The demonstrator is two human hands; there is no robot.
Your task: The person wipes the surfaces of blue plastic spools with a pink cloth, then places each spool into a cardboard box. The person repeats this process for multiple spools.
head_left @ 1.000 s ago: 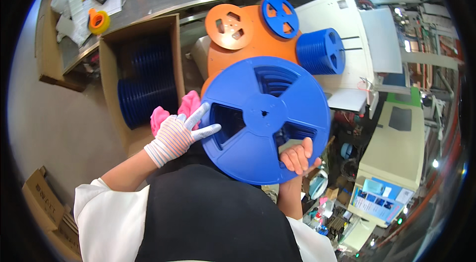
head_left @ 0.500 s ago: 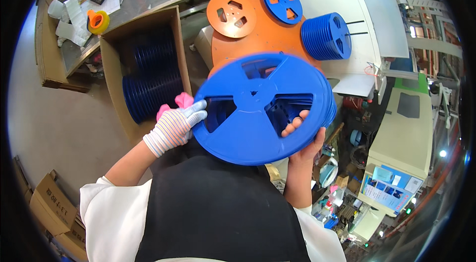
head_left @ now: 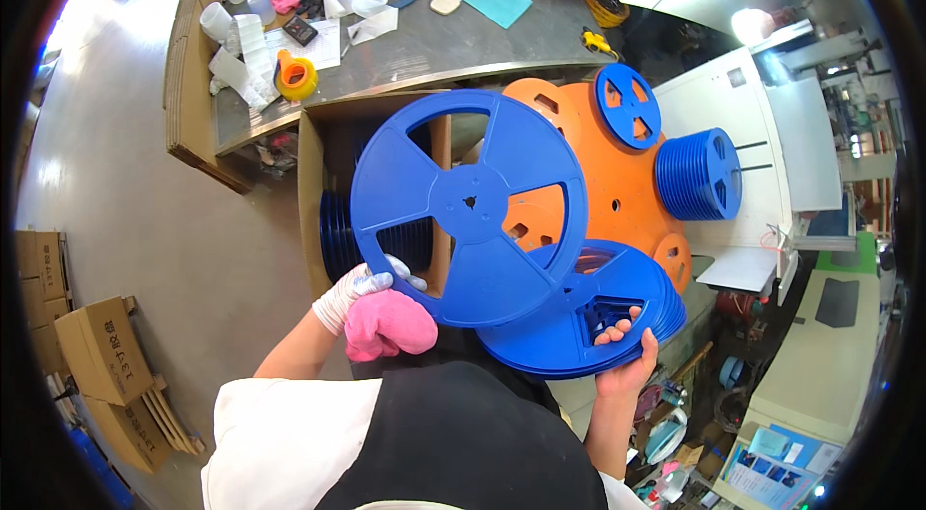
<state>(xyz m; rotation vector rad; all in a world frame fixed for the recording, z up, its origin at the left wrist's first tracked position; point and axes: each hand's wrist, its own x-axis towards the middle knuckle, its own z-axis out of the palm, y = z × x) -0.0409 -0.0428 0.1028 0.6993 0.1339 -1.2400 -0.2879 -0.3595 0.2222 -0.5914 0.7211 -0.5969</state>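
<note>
My left hand, in a white glove, grips the lower edge of a large blue plastic reel and holds it up on edge, its face toward me. A pink cloth hangs bunched under that hand. My bare right hand holds a stack of several blue reels from below, fingers through an opening. The lifted reel overlaps the stack's left part.
An open cardboard box with blue reels inside stands behind the lifted reel. Orange reels and more blue reels lie to the right. A grey workbench holds tape, bottles and papers. Cardboard boxes sit at left.
My left hand has lifted one blue reel off the stack and swung it up and left, upright. The stack has stayed in my right hand, lower right.
</note>
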